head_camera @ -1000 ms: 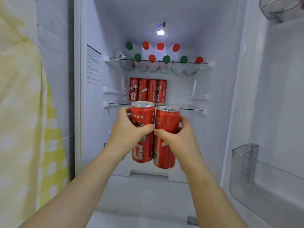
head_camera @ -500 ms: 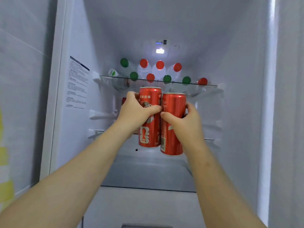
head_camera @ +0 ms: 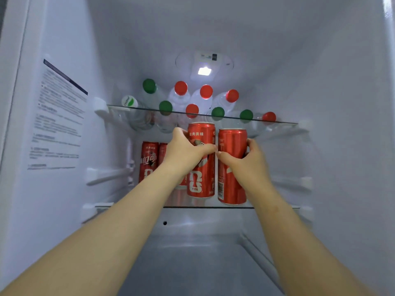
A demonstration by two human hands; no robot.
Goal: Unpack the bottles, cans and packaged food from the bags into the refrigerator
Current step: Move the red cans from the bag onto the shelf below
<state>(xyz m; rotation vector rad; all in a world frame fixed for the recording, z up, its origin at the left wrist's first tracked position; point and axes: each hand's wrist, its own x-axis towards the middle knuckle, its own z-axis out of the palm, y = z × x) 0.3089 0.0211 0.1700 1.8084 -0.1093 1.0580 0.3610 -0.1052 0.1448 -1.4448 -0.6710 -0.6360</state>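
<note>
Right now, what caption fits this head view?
Left-hand grip holds the left red can, right-hand grip the right red can, at the lower glass shelf.

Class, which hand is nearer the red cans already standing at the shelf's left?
Left. The left hand, gripping a can, overlaps those standing cans; the right hand, gripping another can, is farther to their right.

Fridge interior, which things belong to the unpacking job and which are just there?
Job: left can, gripped by left hand; right can, gripped by right hand; shelved cans behind; bottles on the upper shelf.
Just there: wall sticker; ceiling light.
</note>
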